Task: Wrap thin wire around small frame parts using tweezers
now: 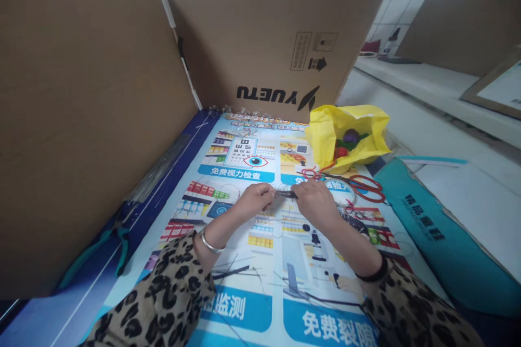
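My left hand (253,199) and my right hand (314,199) are both closed in a pinch over a printed poster (260,260) that covers the table. Between the fingertips they hold a thin dark wire piece (286,193), one hand at each end. Loose thin wires (240,270) lie on the poster near my left forearm. I wear leopard-print sleeves, a silver bangle on the left wrist and a dark band on the right.
Red-handled scissors (364,184) lie just right of my right hand. A yellow plastic bag (345,133) with small coloured pieces sits behind them. Cardboard walls (81,108) stand at the left and back. A teal package (431,227) lies at the right.
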A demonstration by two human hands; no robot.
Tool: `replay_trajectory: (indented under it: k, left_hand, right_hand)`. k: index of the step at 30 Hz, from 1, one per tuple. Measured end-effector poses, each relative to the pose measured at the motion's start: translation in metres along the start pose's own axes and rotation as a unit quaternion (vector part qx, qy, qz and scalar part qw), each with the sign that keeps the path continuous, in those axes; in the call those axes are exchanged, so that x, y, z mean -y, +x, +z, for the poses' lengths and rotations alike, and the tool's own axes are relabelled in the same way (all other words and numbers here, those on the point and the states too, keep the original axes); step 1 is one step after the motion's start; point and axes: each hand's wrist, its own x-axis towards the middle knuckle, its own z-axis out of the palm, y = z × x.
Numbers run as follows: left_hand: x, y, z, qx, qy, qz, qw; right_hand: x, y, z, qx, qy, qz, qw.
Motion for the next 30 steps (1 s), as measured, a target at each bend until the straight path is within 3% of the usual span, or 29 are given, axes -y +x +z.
replay_trajectory:
  k: [16,30]
  left_hand:
    - [0.0023,-0.0008,-0.0068,0.031,0.075,0.024,0.996]
    - [0.0011,0.0017,-0.0084,0.031,0.025,0.003,0.999]
  right_hand:
    - [-0.0016,0.0034,-0.0046,0.014,-0.034,-0.052,0.998]
    - [0.0041,0.0021,0.0023,0.069,0.02,0.016,0.997]
